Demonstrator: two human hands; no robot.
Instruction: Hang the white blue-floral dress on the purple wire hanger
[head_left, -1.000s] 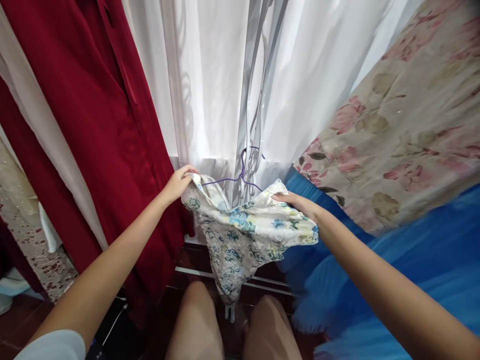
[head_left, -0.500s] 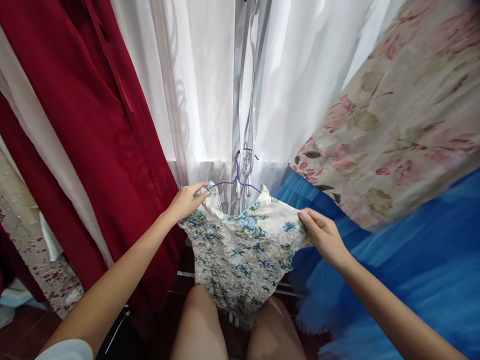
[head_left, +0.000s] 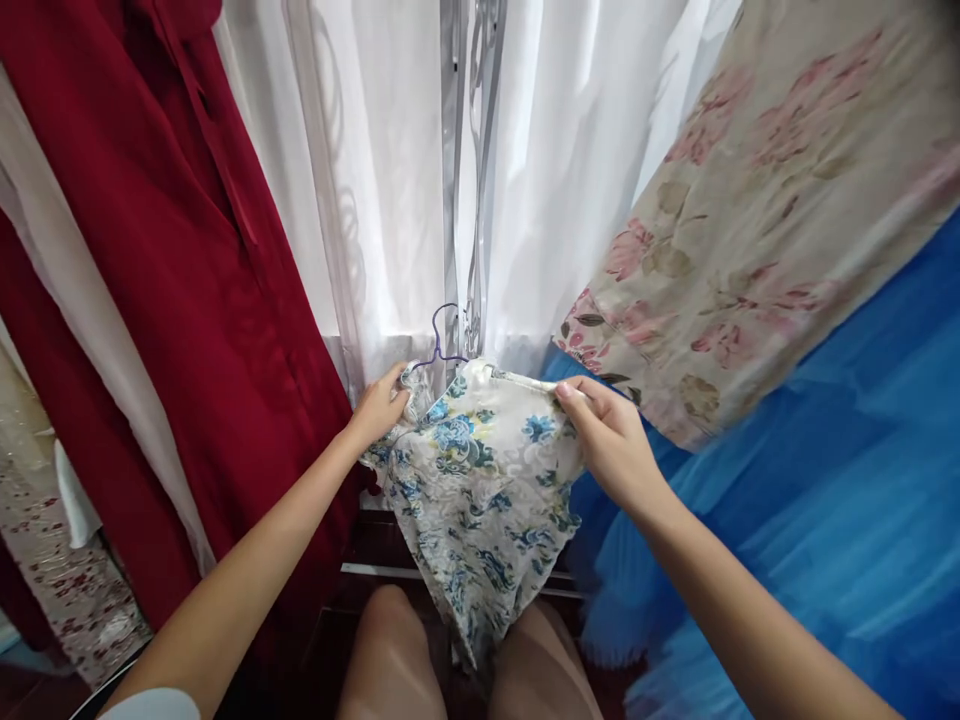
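Behind the floral top (head_left: 487, 490) hangs white fabric (head_left: 401, 190).

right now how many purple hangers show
1: the thin purple hanger at the neckline of the white blue-flowered garment, between the left hand and right hand; others may be hidden.

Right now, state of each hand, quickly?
Left hand: closed, holding the floral garment near the purple hanger.
Right hand: closed, pinching the garment's upper edge.

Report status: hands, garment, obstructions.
Left hand pinching floral top near neckline. Right hand pinching its upper edge. Purple hanger at neckline. Nothing visibly blocking either hand.
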